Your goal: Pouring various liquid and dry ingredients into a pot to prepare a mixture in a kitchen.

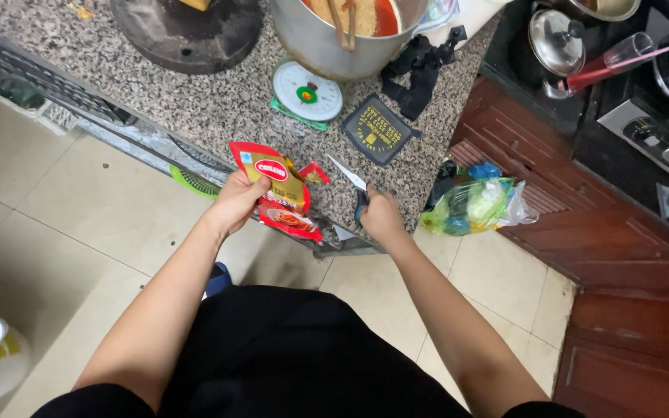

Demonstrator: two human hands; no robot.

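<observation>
I am looking straight down over a speckled granite bench (pixel 218 108) and a pale tiled floor (pixel 79 209). My left hand (pixel 235 200) has its fingers wrapped tight around a red and yellow food packet (pixel 282 190), which is crumpled and held just off the bench's front edge, its top flaring up over the stone. My right hand (pixel 381 215) is closed around the dark handles of a pair of scissors (pixel 352 186); the pale blades point up and to the left, toward the packet's top corner, close beside it, though I cannot tell whether they touch it.

Farther back on the bench stands a large metal pot (pixel 327 42) holding a reddish-orange liquid, with wooden utensils (pixel 342 19) resting in it. Just in front of the pot lies a small kitchen scale (pixel 307 93) with a round white dial and green base. To its right lies a dark square pad with yellow print (pixel 381 128), and beyond that a black folded strap (pixel 421 73). A round dark board (pixel 187 31) sits at the back left.

Below the bench's right end hangs a bundle of green and blue plastic bags (pixel 470 205) against a reddish-brown wooden cabinet (pixel 582 209). At the upper right is a dark stove (pixel 644 108) with a lidded steel pot (pixel 557 42).
</observation>
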